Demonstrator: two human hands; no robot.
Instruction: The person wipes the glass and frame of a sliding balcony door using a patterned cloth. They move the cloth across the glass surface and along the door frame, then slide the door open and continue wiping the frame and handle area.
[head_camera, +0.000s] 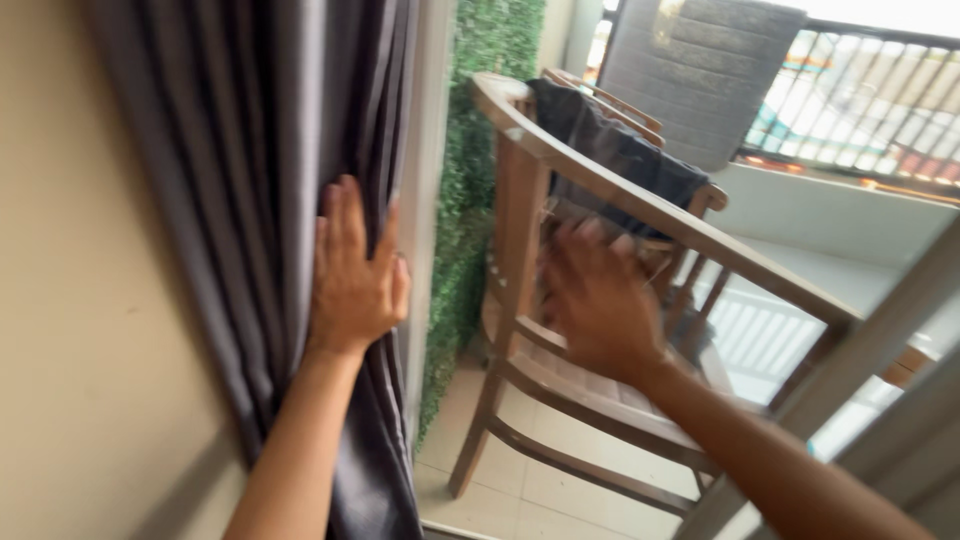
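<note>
Left hand (352, 275) lies flat, fingers spread, against the gathered grey fabric curtain (270, 180), gripping nothing. Right hand (598, 300), blurred, hangs unclenched before the slatted wooden armchair (560, 380), contact unclear; dark cloth (610, 150) drapes its back.

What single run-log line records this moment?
left hand: flat on grey curtain | right hand: blurred, open, before wooden chair

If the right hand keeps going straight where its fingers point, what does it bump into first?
Probably the wooden chair: the right hand points up toward its slanted armrest, though blur hides the depth.
</note>
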